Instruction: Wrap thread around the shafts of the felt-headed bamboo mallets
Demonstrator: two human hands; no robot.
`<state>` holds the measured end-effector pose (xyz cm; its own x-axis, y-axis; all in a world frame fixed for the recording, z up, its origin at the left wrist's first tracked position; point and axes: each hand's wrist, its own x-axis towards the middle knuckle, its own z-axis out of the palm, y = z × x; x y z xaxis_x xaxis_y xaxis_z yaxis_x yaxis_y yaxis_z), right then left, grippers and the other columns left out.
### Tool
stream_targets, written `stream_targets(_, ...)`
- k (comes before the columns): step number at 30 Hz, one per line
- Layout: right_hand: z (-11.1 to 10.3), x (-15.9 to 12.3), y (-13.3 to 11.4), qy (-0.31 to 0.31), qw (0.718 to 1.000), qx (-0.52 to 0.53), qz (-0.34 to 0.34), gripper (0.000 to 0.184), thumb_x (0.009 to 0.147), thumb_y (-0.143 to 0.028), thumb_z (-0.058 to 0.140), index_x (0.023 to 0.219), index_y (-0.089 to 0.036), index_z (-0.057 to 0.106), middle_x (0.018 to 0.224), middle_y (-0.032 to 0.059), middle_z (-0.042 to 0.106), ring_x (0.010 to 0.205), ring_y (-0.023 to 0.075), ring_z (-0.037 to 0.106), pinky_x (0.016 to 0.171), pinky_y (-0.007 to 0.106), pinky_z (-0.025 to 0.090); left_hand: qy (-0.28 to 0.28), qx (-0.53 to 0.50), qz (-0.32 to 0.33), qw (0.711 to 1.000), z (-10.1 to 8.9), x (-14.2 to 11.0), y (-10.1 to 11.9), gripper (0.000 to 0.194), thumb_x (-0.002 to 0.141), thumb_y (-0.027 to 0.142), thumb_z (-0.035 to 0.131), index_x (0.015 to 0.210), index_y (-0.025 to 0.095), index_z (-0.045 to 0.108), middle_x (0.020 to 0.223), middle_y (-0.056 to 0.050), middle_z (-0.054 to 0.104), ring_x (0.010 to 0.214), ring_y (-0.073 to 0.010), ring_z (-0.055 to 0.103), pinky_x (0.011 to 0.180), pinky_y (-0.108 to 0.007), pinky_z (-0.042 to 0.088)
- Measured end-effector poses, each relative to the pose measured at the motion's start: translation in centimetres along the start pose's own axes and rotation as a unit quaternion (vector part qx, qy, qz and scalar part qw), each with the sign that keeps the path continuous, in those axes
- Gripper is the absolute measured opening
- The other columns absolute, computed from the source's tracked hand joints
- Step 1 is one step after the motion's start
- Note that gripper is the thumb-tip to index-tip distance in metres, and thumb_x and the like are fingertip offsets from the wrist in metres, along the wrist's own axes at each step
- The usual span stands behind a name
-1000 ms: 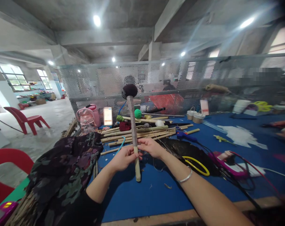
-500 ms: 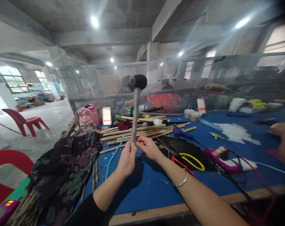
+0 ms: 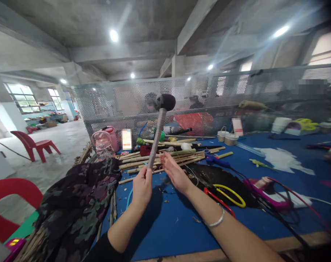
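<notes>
My left hand [image 3: 142, 189] is wrapped round the lower end of a mallet-like stick [image 3: 157, 136]. Grey cord or tape covers the shaft, and its top carries a dark rounded head [image 3: 168, 102]. The stick tilts to the right and is held up above the table. Just right of the shaft, my right hand [image 3: 174, 173] has its fingers stretched out and holds nothing; whether a fingertip touches the stick I cannot tell. Behind both hands lies a pile of bare wooden sticks [image 3: 138, 162]. Scissors with red and yellow handles [image 3: 231, 194] lie by my right forearm.
On the blue table [image 3: 160, 236] are a blue glue gun [image 3: 216, 159], a magenta power strip [image 3: 277, 200] with cables, and small white buckets [image 3: 231, 139]. A perforated metal screen [image 3: 113, 98] stands behind. Dark flowered cloth [image 3: 78, 203] drapes at the left. Another person's hand shows far right.
The stick has gone from left-leaning to right-leaning. My left hand has closed round its lower end. My right hand's fingers have come off the stick and straightened.
</notes>
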<state>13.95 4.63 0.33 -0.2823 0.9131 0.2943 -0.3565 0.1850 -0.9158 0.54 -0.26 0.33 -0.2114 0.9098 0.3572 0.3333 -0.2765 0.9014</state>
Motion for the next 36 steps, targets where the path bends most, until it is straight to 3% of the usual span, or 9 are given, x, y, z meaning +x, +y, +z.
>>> stream_targets(3, 1.4, -0.3, 0.3, -0.049, 0.997, 0.044, 0.046, 0.062, 0.075, -0.056, 0.059, 0.125, -0.027, 0.037, 0.119, 0.0076, 0.053, 0.106, 0.0190, 0.054, 0.087, 0.032, 0.042, 0.017, 0.041, 0.058, 0.997, -0.2, -0.1, 0.3, 0.031, 0.087, 0.036, 0.039, 0.100, 0.018, 0.062, 0.086, -0.005, 0.065, 0.079, -0.0175, 0.057, 0.070, -0.025, 0.039)
stream_targets(6, 1.7, -0.5, 0.4, -0.086, 0.996, -0.012, 0.030, 0.055, 0.070, -0.046, 0.068, 0.114, -0.022, 0.045, 0.097, 0.0044, 0.061, 0.086, 0.0161, 0.059, 0.075, 0.029, 0.045, 0.000, 0.050, 0.062, 0.997, 0.0, -0.3, 0.5, 0.030, 0.088, 0.034, 0.038, 0.100, 0.018, 0.062, 0.089, -0.006, 0.066, 0.080, -0.0179, 0.058, 0.072, -0.026, 0.039)
stream_targets(13, 0.7, -0.3, 0.2, -0.030, 0.985, -0.172, 0.007, 0.031, 0.066, -0.035, 0.070, 0.084, -0.016, 0.052, 0.052, -0.0085, 0.041, 0.047, 0.0067, 0.033, 0.047, 0.021, 0.026, 0.009, 0.026, 0.016, 0.999, 0.2, -0.2, -0.2, 0.029, 0.086, 0.038, 0.039, 0.085, 0.017, 0.059, 0.064, 0.000, 0.056, 0.059, -0.0137, 0.050, 0.055, -0.023, 0.035)
stream_targets(16, 0.8, -0.3, 0.1, -0.031, 0.980, -0.195, 0.011, 0.027, 0.066, -0.037, 0.069, 0.070, -0.015, 0.053, 0.050, -0.0078, 0.040, 0.046, 0.0059, 0.030, 0.046, 0.021, 0.022, -0.002, -0.084, -0.046, 0.995, 0.6, -0.2, -0.5, 0.023, 0.084, 0.040, 0.042, 0.082, 0.018, 0.051, 0.054, 0.005, 0.046, 0.045, -0.0094, 0.040, 0.044, -0.020, 0.029)
stream_targets(20, 0.8, -0.2, -0.1, -0.005, 0.992, -0.121, 0.044, 0.032, 0.060, -0.039, 0.072, 0.063, -0.015, 0.052, 0.050, -0.0069, 0.043, 0.045, 0.0054, 0.033, 0.045, 0.020, 0.024, -0.079, -0.233, -0.133, 0.960, 1.2, -0.6, -0.2, 0.024, 0.077, 0.040, 0.054, 0.080, 0.022, 0.039, 0.049, 0.010, 0.039, 0.035, -0.0053, 0.028, 0.034, -0.017, 0.021)
stream_targets(23, 0.6, -0.2, -0.3, -0.026, 0.994, -0.018, 0.107, 0.034, 0.057, -0.037, 0.075, 0.069, -0.016, 0.052, 0.049, -0.0078, 0.045, 0.040, 0.0043, 0.033, 0.041, 0.019, 0.022, -0.124, -0.279, -0.132, 0.943, 1.6, -0.9, 0.0, 0.037, 0.068, 0.040, 0.067, 0.081, 0.022, 0.037, 0.048, 0.012, 0.041, 0.034, -0.0042, 0.028, 0.032, -0.015, 0.022)
stream_targets(27, 0.0, -0.2, -0.5, -0.122, 0.981, 0.025, 0.148, 0.042, 0.059, -0.038, 0.075, 0.088, -0.015, 0.057, 0.057, -0.0039, 0.055, 0.039, 0.0045, 0.039, 0.038, 0.018, 0.022, -0.143, -0.310, -0.111, 0.933, 1.8, -1.2, -0.3, 0.035, 0.070, 0.044, 0.064, 0.082, 0.020, 0.041, 0.063, 0.003, 0.057, 0.042, -0.0066, 0.043, 0.037, -0.017, 0.032)
stream_targets(31, -1.1, 0.4, -0.3, -0.098, 0.990, -0.060, 0.077, 0.035, 0.060, -0.034, 0.075, 0.083, -0.013, 0.058, 0.050, -0.0068, 0.048, 0.038, 0.0026, 0.030, 0.037, 0.018, 0.018, -0.114, -0.221, -0.053, 0.967, 1.7, -0.8, -0.8, 0.029, 0.069, 0.040, 0.066, 0.083, 0.016, 0.056, 0.074, -0.001, 0.060, 0.065, -0.0117, 0.054, 0.059, -0.023, 0.042)
stream_targets(36, -1.8, 0.9, 0.0, -0.066, 0.980, -0.188, 0.025, 0.031, 0.062, -0.030, 0.073, 0.083, -0.013, 0.057, 0.051, -0.0077, 0.044, 0.041, 0.0033, 0.028, 0.039, 0.018, 0.019, -0.098, -0.060, -0.043, 0.992, 0.8, 0.0, -1.2, 0.032, 0.059, 0.029, 0.073, 0.086, 0.014, 0.063, 0.065, 0.002, 0.056, 0.057, -0.0107, 0.049, 0.055, -0.022, 0.038)
